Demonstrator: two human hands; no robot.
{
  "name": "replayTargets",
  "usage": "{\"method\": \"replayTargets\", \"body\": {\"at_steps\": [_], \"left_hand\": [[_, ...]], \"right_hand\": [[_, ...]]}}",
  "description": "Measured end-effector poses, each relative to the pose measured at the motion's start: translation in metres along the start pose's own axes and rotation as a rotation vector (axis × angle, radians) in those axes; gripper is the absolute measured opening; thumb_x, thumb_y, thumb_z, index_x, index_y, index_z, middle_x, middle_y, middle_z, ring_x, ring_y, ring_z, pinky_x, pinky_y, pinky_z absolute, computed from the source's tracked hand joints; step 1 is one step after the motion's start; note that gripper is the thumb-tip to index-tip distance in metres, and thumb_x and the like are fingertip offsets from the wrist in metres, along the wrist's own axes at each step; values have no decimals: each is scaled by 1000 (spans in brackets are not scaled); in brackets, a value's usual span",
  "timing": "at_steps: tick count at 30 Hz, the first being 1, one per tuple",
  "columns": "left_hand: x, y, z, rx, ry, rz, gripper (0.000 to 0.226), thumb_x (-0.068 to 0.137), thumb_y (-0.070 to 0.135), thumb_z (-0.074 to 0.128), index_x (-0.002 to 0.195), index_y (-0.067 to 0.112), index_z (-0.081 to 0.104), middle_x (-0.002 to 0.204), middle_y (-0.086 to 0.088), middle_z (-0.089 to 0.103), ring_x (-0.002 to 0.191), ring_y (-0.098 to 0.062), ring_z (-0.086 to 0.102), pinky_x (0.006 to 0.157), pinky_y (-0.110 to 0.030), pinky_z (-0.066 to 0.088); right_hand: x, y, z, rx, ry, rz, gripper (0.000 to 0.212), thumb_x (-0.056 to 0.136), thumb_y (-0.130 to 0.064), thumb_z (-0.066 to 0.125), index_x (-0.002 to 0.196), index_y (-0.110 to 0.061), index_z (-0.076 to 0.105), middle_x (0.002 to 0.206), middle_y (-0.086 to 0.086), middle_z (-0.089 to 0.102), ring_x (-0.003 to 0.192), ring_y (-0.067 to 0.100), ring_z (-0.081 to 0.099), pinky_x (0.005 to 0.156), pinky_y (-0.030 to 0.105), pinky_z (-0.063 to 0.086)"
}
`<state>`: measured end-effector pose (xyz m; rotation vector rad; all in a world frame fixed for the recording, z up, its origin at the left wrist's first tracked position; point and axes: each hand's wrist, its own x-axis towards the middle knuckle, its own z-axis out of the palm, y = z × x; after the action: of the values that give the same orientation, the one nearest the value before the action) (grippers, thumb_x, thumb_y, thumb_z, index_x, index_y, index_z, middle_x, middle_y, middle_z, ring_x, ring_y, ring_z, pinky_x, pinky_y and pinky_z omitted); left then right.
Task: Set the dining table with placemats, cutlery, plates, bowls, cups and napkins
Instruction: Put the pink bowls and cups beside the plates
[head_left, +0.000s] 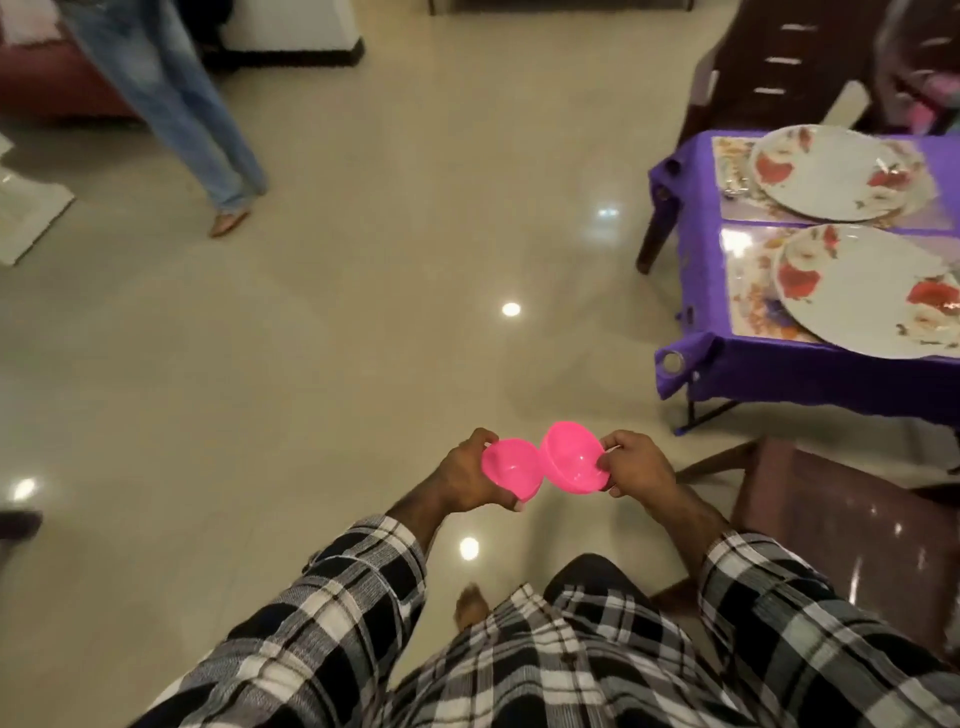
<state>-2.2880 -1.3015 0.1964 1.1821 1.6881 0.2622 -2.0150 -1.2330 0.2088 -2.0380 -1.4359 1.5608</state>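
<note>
I hold two pink plastic bowls in front of me over the floor, one in each hand. My left hand (467, 475) grips the left pink bowl (511, 467) by its rim. My right hand (639, 465) pinches the rim of the right pink bowl (574, 457), which is tilted toward me. The two bowls touch at their edges. To the right stands the dining table (691, 291) under a purple cloth. On it lie two floral placemats, the far placemat (730, 156) and the near placemat (748, 291). A white flowered plate (831, 171) sits on the far one, another plate (872, 296) on the near one.
A dark brown chair (841, 525) stands close at my right, another chair (779, 62) beyond the table. A person in jeans (187, 104) stands on the glossy tiled floor (363, 312) at the far left. My foot (470, 605) shows below.
</note>
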Motion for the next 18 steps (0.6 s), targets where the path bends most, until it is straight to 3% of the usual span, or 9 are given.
{"method": "replayTargets", "body": {"at_steps": [7, 11, 14, 18], "left_hand": [[161, 145, 3, 147, -159, 241, 110, 49, 36, 107, 141, 27, 46, 132, 2, 63, 113, -21, 65, 95, -38, 59], [247, 244, 23, 160, -147, 322, 107, 38, 49, 102, 130, 34, 49, 124, 3, 66, 109, -21, 66, 91, -36, 58], [291, 314, 31, 172, -140, 354, 103, 42, 39, 105, 129, 30, 51, 122, 3, 64, 108, -22, 64, 89, -33, 56], [352, 397, 42, 191, -191, 420, 97, 53, 25, 107, 134, 25, 52, 126, 3, 62, 113, -21, 61, 83, -27, 50]], "right_hand": [[77, -6, -102, 249, 308, 58, 12, 85, 2, 64, 85, -8, 70, 72, 13, 68, 44, 16, 62, 39, 25, 46], [135, -1, -189, 370, 478, 74, 16, 86, -1, 66, 78, -14, 70, 74, 11, 68, 51, 21, 60, 46, 31, 51], [166, 0, -256, 431, 599, 117, 6, 87, -3, 67, 87, -8, 70, 81, 11, 69, 62, 24, 65, 48, 30, 55], [219, 2, -339, 520, 710, 254, 18, 88, -9, 70, 106, -11, 68, 86, 16, 73, 64, 32, 74, 65, 48, 66]]}}
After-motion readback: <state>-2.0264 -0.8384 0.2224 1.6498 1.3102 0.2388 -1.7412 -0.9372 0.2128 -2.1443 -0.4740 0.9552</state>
